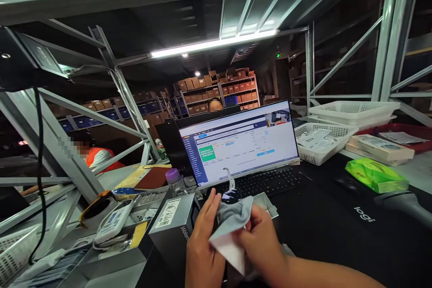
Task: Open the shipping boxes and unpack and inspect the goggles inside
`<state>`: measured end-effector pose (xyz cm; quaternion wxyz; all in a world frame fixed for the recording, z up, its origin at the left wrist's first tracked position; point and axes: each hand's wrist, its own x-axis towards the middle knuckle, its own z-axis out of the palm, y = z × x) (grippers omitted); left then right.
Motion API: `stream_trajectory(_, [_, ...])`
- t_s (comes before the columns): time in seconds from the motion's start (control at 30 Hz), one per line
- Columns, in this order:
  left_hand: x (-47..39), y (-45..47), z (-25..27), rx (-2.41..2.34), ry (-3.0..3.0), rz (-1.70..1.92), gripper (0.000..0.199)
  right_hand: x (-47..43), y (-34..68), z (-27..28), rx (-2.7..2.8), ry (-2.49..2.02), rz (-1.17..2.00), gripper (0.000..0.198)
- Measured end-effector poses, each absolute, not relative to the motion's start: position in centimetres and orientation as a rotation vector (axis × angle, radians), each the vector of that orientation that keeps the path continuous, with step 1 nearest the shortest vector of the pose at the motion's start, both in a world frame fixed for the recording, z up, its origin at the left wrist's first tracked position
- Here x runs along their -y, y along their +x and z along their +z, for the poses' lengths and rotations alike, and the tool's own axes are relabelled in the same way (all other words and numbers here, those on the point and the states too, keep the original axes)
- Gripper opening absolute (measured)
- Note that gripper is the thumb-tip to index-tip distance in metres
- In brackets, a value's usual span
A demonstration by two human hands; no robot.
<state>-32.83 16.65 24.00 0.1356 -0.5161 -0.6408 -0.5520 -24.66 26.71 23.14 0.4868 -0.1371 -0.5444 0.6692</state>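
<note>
Before one black keyboard (270, 183), the right hand (265, 236) pinches one soft grey folded cloth (236, 213) about what appears to be one pair of pale-armed, thin-rimmed spectacles (232, 193), while the left hand (204, 243) lies long-fingered alongside, its grip hidden. Light, even pressure, with the rim supported close by, probably serves best. Counted beyond these: one lit monitor (232, 144), one purple-capped clear bottle (175, 180), one bright green packet (376, 175).

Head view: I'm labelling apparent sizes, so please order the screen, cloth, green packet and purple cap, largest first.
1. Screen
2. Cloth and green packet: too alike to rank
3. Purple cap
</note>
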Motion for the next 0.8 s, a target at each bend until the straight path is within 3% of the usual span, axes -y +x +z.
stream_trajectory(0.1, [-16.7, -33.1, 23.9, 1.846, -1.492, -1.595, 0.057, -26.7, -24.8, 22.8, 1.422, -0.283, 1.515, 0.024])
stream_trajectory(0.2, [-16.6, -33.9, 23.9, 1.839, -1.633, -1.406, 0.058, -28.3, -24.2, 24.3, 1.352, -0.241, 1.815, 0.043])
stream_trajectory(0.3, [-16.4, -34.8, 24.3, 1.818, -1.809, -1.139, 0.059, -30.0, -23.2, 26.1, 1.137, -0.202, 2.159, 0.045])
stream_trajectory(0.43, [-15.7, -35.6, 25.4, 1.859, -1.907, -1.017, 0.062, -31.2, -22.7, 27.0, 1.143, -0.151, 2.231, 0.047])
stream_trajectory(0.57, [-14.8, -36.5, 26.6, 1.876, -1.846, -0.945, 0.056, -33.0, -22.1, 27.0, 1.553, -0.134, 1.953, 0.044])
stream_trajectory(0.67, [-14.1, -37.1, 27.3, 1.842, -1.702, -1.043, 0.047, -35.7, -19.8, 27.5, 1.882, -0.193, 1.486, 0.049])
stream_trajectory(0.8, [-13.8, -37.1, 27.5, 1.805, -1.640, -1.072, 0.045, -38.8, -15.6, 28.3, 2.036, -0.190, 0.868, 0.031])
